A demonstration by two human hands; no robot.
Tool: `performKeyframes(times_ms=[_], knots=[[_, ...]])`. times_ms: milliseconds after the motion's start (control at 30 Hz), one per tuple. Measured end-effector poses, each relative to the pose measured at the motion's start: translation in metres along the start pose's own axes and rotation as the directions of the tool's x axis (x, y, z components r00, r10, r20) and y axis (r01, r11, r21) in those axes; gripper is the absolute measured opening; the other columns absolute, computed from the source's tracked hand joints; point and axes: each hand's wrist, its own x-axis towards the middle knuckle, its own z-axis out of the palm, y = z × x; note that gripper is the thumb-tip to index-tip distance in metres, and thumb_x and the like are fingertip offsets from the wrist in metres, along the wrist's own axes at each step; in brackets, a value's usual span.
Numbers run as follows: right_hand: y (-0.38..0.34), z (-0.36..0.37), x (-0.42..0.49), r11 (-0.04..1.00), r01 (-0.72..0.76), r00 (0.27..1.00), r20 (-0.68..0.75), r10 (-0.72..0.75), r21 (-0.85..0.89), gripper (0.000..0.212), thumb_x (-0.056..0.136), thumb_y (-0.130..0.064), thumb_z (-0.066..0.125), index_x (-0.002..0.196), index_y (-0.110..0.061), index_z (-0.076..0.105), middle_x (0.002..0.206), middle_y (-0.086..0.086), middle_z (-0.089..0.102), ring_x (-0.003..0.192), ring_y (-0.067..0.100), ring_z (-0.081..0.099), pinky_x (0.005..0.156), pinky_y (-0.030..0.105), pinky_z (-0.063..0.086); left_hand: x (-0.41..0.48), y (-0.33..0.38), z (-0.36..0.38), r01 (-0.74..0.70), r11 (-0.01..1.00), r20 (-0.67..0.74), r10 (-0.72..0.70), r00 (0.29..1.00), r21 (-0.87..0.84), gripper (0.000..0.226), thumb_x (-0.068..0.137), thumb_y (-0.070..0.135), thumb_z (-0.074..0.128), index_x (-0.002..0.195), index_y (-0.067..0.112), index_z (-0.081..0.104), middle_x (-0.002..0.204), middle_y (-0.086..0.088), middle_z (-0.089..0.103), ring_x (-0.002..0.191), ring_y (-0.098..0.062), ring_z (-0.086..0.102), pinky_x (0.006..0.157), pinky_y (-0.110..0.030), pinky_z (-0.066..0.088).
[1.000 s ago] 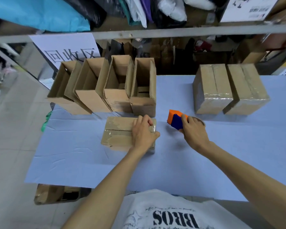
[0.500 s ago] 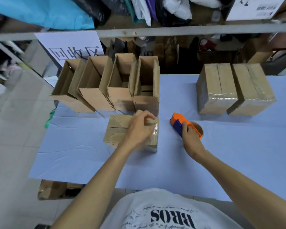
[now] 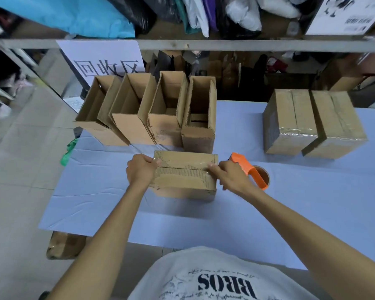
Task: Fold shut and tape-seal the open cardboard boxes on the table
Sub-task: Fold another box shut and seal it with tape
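Note:
A closed cardboard box [image 3: 182, 176] with clear tape along its top seam lies in front of me on the blue-covered table [image 3: 312, 202]. My left hand [image 3: 140, 169] grips its left end, fingers curled at the top edge. At the right end my right hand [image 3: 232, 176] holds the box, thumb on the taped seam and fingers down the side. An orange tape dispenser [image 3: 247, 167] lies on the table just behind my right hand, untouched. Several open boxes [image 3: 167, 113] stand in a row behind the closed one.
Two taped boxes [image 3: 290, 122] [image 3: 336, 124] sit at the back right. A metal shelf rail [image 3: 204, 44] crosses overhead, with bags above it and a paper sign [image 3: 104, 59] at the left. A green object [image 3: 68, 151] hangs at the table's left edge. Another box [image 3: 65, 245] lies under the table.
My right hand has let go of the tape dispenser and moved left to the box's right end. My left hand slid from the box's top to its left end.

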Motion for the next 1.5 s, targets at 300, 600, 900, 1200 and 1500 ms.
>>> performKeyframes(times_ms=[300, 600, 900, 1200, 1500], knots=[[-0.008, -0.015, 0.005, 0.946, -0.055, 0.998, -0.001, 0.058, -0.32, 0.053, 0.098, -0.053, 0.041, 0.06, -0.016, 0.038, 0.064, 0.001, 0.046, 0.063, 0.023, 0.048, 0.055, 0.031, 0.035, -0.015, -0.009, 0.004, -0.017, 0.996, -0.002, 0.017, 1.0, -0.093, 0.023, 0.074, 0.028, 0.084, 0.084, 0.013, 0.069, 0.085, 0.004, 0.062, 0.086, -0.014, 0.055, 0.077, -0.025, 0.039], [-0.003, -0.016, -0.005, 0.944, -0.114, 0.992, -0.083, 0.093, -0.309, 0.045, 0.097, -0.054, 0.04, 0.084, -0.012, 0.047, 0.092, 0.009, 0.059, 0.084, 0.03, 0.058, 0.073, 0.041, 0.047, -0.017, -0.008, 0.015, 0.028, 0.991, 0.04, -0.024, 0.999, -0.128, 0.031, 0.079, 0.036, 0.079, 0.096, 0.012, 0.071, 0.104, -0.003, 0.068, 0.103, -0.023, 0.061, 0.085, -0.031, 0.046], [0.008, -0.018, 0.007, 0.987, -0.127, 0.991, -0.046, 0.123, -0.097, 0.051, 0.094, -0.049, 0.053, 0.077, -0.001, 0.058, 0.081, 0.016, 0.064, 0.077, 0.033, 0.061, 0.072, 0.046, 0.049, -0.018, -0.001, 0.018, -0.022, 0.992, -0.048, 0.016, 0.999, -0.127, 0.012, 0.085, 0.016, 0.075, 0.077, 0.007, 0.075, 0.088, -0.007, 0.073, 0.093, -0.026, 0.064, 0.087, -0.034, 0.049], [0.001, -0.031, 0.009, 0.987, -0.105, 0.982, 0.147, 0.122, -0.118, 0.054, 0.089, -0.05, 0.062, 0.073, 0.002, 0.063, 0.066, 0.014, 0.066, 0.051, 0.018, 0.056, 0.056, 0.03, 0.048, -0.026, -0.005, 0.01, -0.075, 0.993, 0.052, 0.08, 0.995, -0.087, 0.019, 0.076, 0.02, 0.083, 0.079, 0.012, 0.067, 0.075, -0.001, 0.061, 0.076, -0.018, 0.057, 0.076, -0.029, 0.044], [0.011, -0.019, 0.002, 0.994, -0.111, 0.994, 0.012, 0.111, 0.018, 0.045, 0.085, -0.036, 0.07, 0.059, -0.005, 0.051, 0.075, 0.016, 0.05, 0.066, 0.025, 0.047, 0.063, 0.037, 0.033, -0.035, -0.005, 0.013, 0.014, 0.996, 0.027, -0.012, 1.0, -0.084, 0.017, 0.077, 0.012, 0.076, 0.085, 0.01, 0.062, 0.08, 0.005, 0.058, 0.086, -0.021, 0.057, 0.072, -0.031, 0.046]])
